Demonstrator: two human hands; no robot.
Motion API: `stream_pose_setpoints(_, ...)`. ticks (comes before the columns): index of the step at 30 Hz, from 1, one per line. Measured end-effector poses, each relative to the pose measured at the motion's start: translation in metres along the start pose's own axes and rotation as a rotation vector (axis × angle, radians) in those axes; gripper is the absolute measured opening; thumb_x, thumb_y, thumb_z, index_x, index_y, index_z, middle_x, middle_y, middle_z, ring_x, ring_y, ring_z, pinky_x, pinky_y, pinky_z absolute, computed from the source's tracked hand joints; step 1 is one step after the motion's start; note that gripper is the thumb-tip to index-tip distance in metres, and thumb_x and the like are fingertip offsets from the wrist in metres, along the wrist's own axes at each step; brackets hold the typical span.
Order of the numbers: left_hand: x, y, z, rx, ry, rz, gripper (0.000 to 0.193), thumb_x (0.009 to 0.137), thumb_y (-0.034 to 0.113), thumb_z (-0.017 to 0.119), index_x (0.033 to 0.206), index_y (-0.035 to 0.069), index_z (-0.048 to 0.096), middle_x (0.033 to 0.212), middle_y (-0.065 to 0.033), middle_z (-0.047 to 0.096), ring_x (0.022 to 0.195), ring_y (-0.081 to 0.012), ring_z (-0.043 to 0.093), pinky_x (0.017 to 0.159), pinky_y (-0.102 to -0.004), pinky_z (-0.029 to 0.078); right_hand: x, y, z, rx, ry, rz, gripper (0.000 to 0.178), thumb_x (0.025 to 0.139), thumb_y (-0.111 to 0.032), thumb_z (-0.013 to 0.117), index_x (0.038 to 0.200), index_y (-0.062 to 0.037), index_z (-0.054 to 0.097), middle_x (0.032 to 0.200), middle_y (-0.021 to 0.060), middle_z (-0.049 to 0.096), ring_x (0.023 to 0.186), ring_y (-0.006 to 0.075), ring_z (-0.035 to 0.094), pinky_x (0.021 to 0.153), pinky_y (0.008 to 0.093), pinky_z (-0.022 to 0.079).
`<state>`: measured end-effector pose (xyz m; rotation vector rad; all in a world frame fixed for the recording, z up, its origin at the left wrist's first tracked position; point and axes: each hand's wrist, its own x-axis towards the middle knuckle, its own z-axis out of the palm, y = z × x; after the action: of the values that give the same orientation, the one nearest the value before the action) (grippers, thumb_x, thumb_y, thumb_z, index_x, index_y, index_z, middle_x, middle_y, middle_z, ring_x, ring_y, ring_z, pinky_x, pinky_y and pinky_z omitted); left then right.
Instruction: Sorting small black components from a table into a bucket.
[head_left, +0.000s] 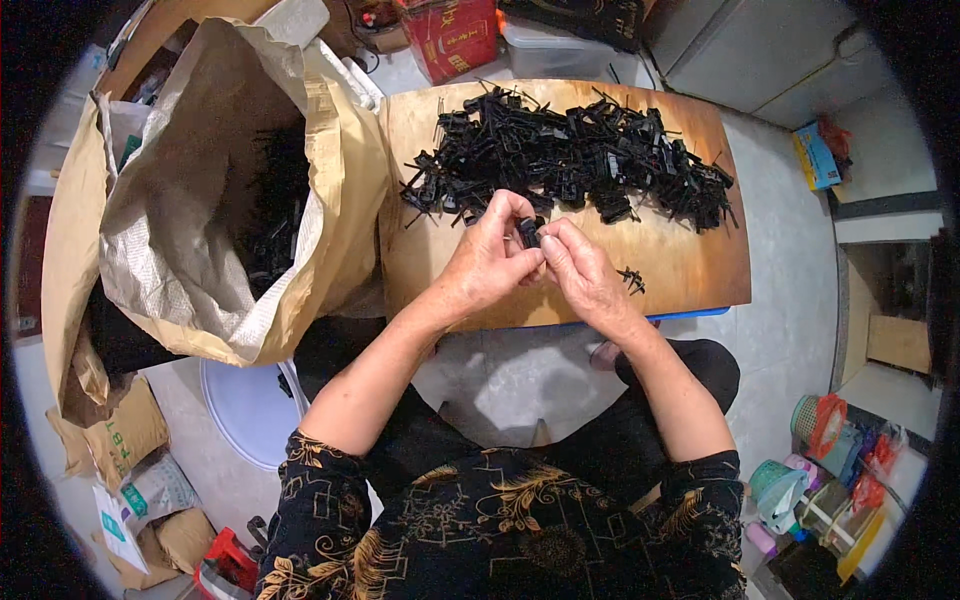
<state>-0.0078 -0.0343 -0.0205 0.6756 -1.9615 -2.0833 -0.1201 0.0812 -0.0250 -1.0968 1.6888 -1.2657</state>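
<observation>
Both my hands meet over the near part of a wooden board table. My left hand (490, 255) has its fingers curled round a small black plastic part (529, 232). Against the same part my right hand (585, 268) pinches with thumb and forefinger; whether it grips the part or a tiny piece of it I cannot tell. Beyond my hands a long heap of similar black plastic parts (570, 150), with thin stems sticking out, covers the far half of the table (450, 285). A few thin black pieces (631, 280) lie apart, just right of my right hand.
At the left stands a large open paper sack (345, 180) with a woven lining, black parts inside. Below it is a pale round lid or basin (245, 410). A red box (450, 40) and a clear plastic bin (560, 55) stand behind the table. Baskets and bags (820, 480) crowd the lower right.
</observation>
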Motion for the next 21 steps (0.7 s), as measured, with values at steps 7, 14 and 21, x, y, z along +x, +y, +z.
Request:
stream_pose_setpoints(7, 0.001, -0.005, -0.002, 0.06, 0.006, -0.023, 0.029, 0.08, -0.002, 0.057, 0.096, 0.006, 0.034, 0.078, -0.0033, 0.047, 0.061, -0.0077, 0.053, 0.051, -0.0238, 0.048, 0.002, 0.003, 0.002, -0.046, -0.009, 0.001, 0.019, 0.095, -0.02, 0.043, 0.095, -0.0033, 0.051, 0.066, -0.0024, 0.042, 0.059, 0.0062, 0.04, 0.052, 0.0226, 0.035)
stream_pose_setpoints(14, 0.0, -0.012, -0.001, 0.158, 0.019, 0.03, 0.029, 0.079, -0.002, 0.057, 0.096, 0.005, 0.035, 0.079, -0.0037, 0.047, 0.061, -0.0086, 0.052, 0.05, -0.024, 0.046, 0.0, 0.011, 0.005, -0.053, 0.004, -0.008, 0.019, 0.094, -0.02, 0.043, 0.097, -0.0036, 0.052, 0.063, 0.0012, 0.044, 0.058, 0.0086, 0.043, 0.053, 0.0246, 0.037)
stream_pose_setpoints(21, -0.003, -0.01, 0.007, 0.35, 0.166, 0.061, 0.032, 0.074, 0.001, 0.06, 0.098, 0.004, 0.038, 0.065, -0.0086, 0.052, 0.053, -0.0167, 0.054, 0.049, -0.0314, 0.044, 0.004, 0.016, 0.013, -0.13, 0.103, -0.092, 0.017, 0.092, -0.016, 0.044, 0.097, -0.002, 0.052, 0.066, 0.0096, 0.051, 0.059, 0.0168, 0.05, 0.056, 0.0308, 0.041)
